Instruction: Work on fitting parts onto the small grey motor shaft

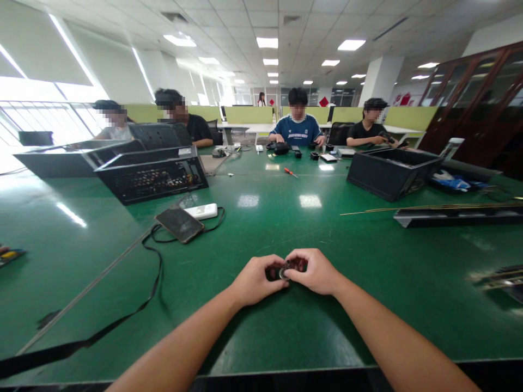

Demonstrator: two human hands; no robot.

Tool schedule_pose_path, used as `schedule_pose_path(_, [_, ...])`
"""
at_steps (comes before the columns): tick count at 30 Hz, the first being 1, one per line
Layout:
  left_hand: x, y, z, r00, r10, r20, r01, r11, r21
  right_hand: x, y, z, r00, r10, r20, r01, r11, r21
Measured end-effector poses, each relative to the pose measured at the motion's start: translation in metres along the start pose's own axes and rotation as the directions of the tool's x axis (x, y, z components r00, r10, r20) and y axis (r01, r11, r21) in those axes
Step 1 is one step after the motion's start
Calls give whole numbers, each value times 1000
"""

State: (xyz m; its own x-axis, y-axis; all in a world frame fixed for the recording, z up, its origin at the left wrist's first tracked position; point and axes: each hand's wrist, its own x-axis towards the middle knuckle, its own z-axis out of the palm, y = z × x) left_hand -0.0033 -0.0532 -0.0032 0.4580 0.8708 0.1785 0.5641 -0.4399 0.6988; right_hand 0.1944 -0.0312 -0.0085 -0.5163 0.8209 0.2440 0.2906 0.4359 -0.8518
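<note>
A small round metal part (283, 273), dark with a shiny rim, is held between my two hands just above the green table (278, 228). My left hand (258, 279) grips it from the left, thumb and fingers closed about its edge. From the right, my right hand (314, 270) pinches the same part, its thumb lying across the front. The fingertips nearly meet and cover much of the part, so its exact kind cannot be made out.
Ahead on the left lie a phone (180, 222), a white power bank (201, 211) and a black strap (157, 272). Black computer cases stand at left (155, 177) and right (388, 171). A red screwdriver (290, 172) lies farther off. Several people sit across the table.
</note>
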Motion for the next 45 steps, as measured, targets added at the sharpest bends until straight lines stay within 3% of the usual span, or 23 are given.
schedule_pose_path(4, [-1,-1,-5,987,65,-145,-52,995,87,1,3,-2,999,19,-40,-20,1000,-24])
schedule_pose_path(6, [0,-2,-7,982,94,-166,-76,991,112,2,8,-1,999,30,-41,-31,999,-29])
schedule_pose_path(18, [0,-4,-9,982,153,-115,-130,974,186,3,13,2,1000,7,3,-7,998,-68])
schedule_pose_path(37, [-4,-12,-17,978,132,-164,-95,972,214,2,26,-13,998,66,-2,-66,995,-69])
schedule_pose_path(42, [-4,-4,-26,989,105,-100,-80,971,227,4,38,-25,992,118,35,-117,993,-18])
schedule_pose_path(45, [-18,-2,-39,998,48,-37,-38,967,253,6,46,-35,987,159,30,-159,987,14])
